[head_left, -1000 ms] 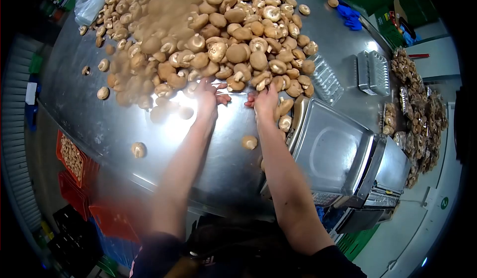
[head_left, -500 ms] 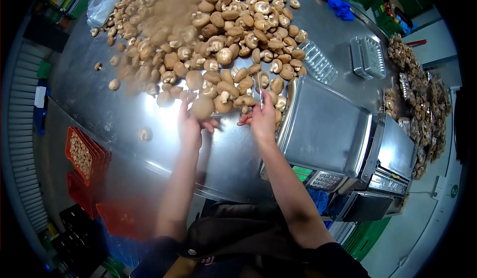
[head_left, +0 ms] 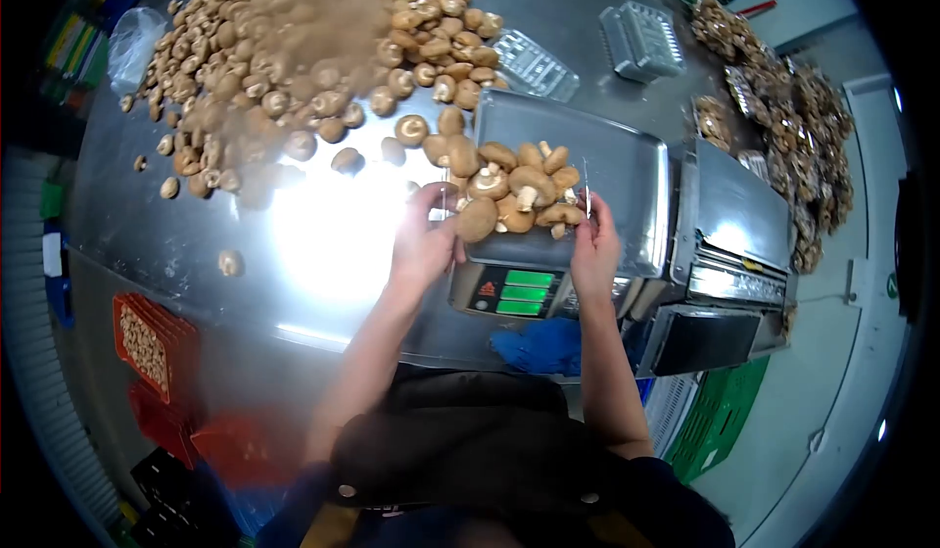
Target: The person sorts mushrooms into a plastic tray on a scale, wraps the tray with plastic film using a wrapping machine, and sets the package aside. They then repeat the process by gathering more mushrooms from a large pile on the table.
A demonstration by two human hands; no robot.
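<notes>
Steel table (head_left: 186, 254), heaped tray (head_left: 587, 186) above the scale (head_left: 587, 127)

Head view: left hand (head_left: 426, 239) and right hand (head_left: 594, 249), fingers partly curled, grip the tray's opposite ends; whether it rests is unclear. Mushrooms (head_left: 514, 190) heaped this high could roll off if tilted. Loose pile (head_left: 235, 78) beyond; red crates (head_left: 181, 337) lower left.

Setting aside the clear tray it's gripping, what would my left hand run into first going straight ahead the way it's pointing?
Probably the loose mushrooms just beyond your left hand, beside the scale's metal plate, though depth is unclear and it might pass above them.
</notes>
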